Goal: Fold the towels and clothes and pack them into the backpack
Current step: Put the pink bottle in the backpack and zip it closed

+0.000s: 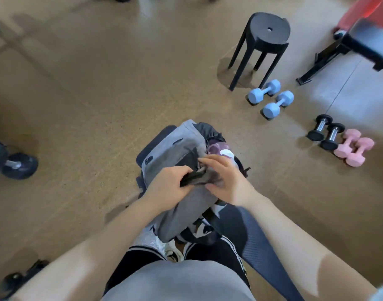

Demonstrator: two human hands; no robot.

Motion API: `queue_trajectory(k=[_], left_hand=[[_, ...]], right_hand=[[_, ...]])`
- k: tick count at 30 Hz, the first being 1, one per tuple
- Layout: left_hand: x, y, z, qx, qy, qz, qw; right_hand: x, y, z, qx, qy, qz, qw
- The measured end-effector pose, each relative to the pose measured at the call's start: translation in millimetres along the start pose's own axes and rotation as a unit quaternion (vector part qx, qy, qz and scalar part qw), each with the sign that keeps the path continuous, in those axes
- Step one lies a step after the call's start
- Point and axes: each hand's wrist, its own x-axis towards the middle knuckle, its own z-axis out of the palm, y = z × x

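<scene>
A grey backpack (175, 148) stands on the floor in front of my legs, its top open toward the right. Purple and white fabric (221, 148) shows inside the opening. My left hand (169, 185) grips the black carry strap (192, 177) at the top of the backpack, fingers curled round it. My right hand (225, 177) lies across the grey top edge beside the opening; its fingertips pinch something small and dark by the zipper, which I cannot make out. The bag's lower part leans against my shoes.
A black stool (264, 42) stands far right, with two blue dumbbells (271, 98) by its legs. Black dumbbells (325, 131) and pink dumbbells (353, 146) lie further right. A dark dumbbell (14, 161) sits at the left. A dark mat (251, 233) lies under my right leg. A bench (359, 44) fills the top right.
</scene>
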Motion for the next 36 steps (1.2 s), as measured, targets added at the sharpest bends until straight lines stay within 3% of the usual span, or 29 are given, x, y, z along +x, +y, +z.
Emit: queue_trajectory(k=[2, 4, 9, 12, 16, 18, 21, 23, 26, 28, 32, 34, 36], left_hand=[[-7.5, 4.5, -10.9, 0.007, 0.005, 0.037, 0.999], [-8.9, 15.6, -22.1, 0.011, 0.008, 0.069, 0.997], [-0.9, 62.9, -62.4, 0.008, 0.021, 0.150, 0.988], [12.8, 69.8, -63.1, 0.052, 0.008, 0.149, 0.987], [31.8, 55.3, -28.4, 0.091, -0.078, 0.123, 0.985], [44.9, 52.3, -17.0, 0.081, -0.132, 0.138, 0.978], [65.2, 60.4, -17.9, 0.042, -0.282, 0.152, 0.946], [79.7, 72.6, -19.6, 0.004, -0.360, 0.098, 0.928], [109.3, 82.9, -7.2, -0.075, -0.389, -0.067, 0.916], [126.0, 83.7, 10.2, -0.029, -0.400, -0.126, 0.907], [150.3, 80.5, 50.2, 0.106, -0.469, -0.073, 0.874], [159.1, 83.6, 67.2, 0.143, -0.480, -0.040, 0.865], [167.8, 85.3, 80.9, 0.158, -0.490, -0.033, 0.857]], right_hand=[[2.7, -2.5, -0.7, -0.033, -0.064, -0.008, 0.997], [2.3, -8.9, -1.3, -0.072, 0.010, -0.021, 0.997], [-13.5, -37.1, -23.6, -0.020, 0.216, 0.014, 0.976], [-21.2, -37.1, -28.1, -0.015, 0.240, 0.066, 0.968], [-34.0, -8.9, -9.4, -0.134, 0.223, 0.097, 0.961], [-44.0, 2.7, -5.6, -0.128, 0.233, 0.096, 0.959], [-56.4, 13.8, -6.8, -0.131, 0.261, 0.087, 0.953], [-59.4, 18.2, -3.5, -0.143, 0.265, 0.065, 0.951], [-57.3, 18.2, 0.6, -0.083, 0.268, 0.046, 0.959], [-59.3, 18.5, -4.0, -0.012, 0.239, 0.063, 0.969], [-69.6, 32.4, -29.4, 0.147, 0.134, 0.104, 0.975], [-74.8, 49.2, -40.2, 0.250, 0.180, 0.188, 0.933], [-75.7, 74.2, -45.9, 0.254, 0.217, 0.313, 0.889]])
